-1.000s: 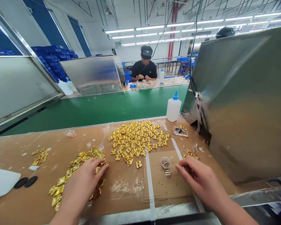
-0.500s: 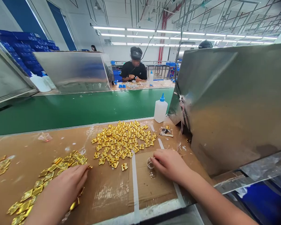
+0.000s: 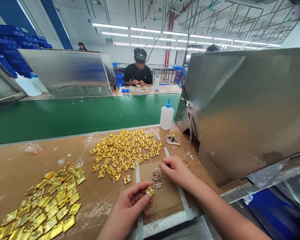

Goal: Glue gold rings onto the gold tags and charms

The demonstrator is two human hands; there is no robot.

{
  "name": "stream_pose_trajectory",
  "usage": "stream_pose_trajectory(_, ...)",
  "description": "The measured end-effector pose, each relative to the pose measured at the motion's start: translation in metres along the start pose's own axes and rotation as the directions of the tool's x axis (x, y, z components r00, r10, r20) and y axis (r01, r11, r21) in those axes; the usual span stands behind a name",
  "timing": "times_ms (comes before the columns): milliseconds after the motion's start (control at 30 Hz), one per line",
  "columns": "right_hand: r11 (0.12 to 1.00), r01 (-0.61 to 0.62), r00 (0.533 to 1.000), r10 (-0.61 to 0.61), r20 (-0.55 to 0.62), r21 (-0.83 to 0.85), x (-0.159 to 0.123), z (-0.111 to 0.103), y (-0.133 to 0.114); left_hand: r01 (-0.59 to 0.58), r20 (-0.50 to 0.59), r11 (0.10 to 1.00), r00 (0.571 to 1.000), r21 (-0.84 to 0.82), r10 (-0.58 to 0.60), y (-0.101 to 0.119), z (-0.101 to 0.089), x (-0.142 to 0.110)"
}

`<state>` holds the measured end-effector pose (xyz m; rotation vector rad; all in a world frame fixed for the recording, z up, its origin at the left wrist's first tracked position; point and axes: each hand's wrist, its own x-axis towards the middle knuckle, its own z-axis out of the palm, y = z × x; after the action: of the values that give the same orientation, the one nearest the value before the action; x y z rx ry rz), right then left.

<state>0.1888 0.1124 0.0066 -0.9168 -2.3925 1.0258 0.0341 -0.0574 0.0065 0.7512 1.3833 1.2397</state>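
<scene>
My left hand pinches a small gold metal piece between thumb and fingertips, over the cardboard mat. Just right of it, my right hand is closed, fingertips at the rim of a small clear cup. A thin stick appears to run from those fingers into the cup; its upper end is hidden by the hand. A clear round disc lies on the mat below the cup. Beyond the hands spreads a heap of small gold pieces. Flatter gold plates lie at the left.
A white bottle with a blue cap stands at the table's back edge. To the right rises a metal partition. Past the table runs a green belt, with a co-worker seated behind it. White tape strips hold the mat.
My left hand has come from the gold plates at the left to the mat, now with a gold piece visible in its fingers. My right hand stays by the cup. The view has shifted slightly.
</scene>
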Motion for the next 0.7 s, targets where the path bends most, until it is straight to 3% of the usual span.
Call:
stream_pose_trajectory(133,0.995,0.000,0.996,0.008,-0.084,0.104,-0.002,0.006,0.009,-0.001,0.026,1.000,1.000,0.023,0.000,-0.008,-0.007,0.002)
stream_pose_trajectory(233,0.986,0.062,0.991,-0.042,-0.125,0.157,-0.006,0.005,0.006,-0.035,0.000,0.990,0.999,0.135,0.036,-0.016,-0.010,0.005)
stream_pose_trajectory(333,0.963,0.187,0.980,-0.170,-0.101,0.194,-0.013,0.007,0.000,-0.070,-0.014,0.965,0.997,0.253,0.076,-0.021,-0.008,0.009)
stream_pose_trajectory(467,0.905,0.365,0.930,-0.364,-0.050,0.219,-0.019,0.015,-0.004,-0.085,-0.040,0.954,0.994,0.288,0.101,-0.022,-0.004,0.013)
stream_pose_trajectory(700,0.879,0.448,0.893,-0.448,-0.040,0.164,-0.018,0.018,-0.001,-0.088,-0.048,0.941,0.993,0.327,0.110,-0.014,0.001,0.012)
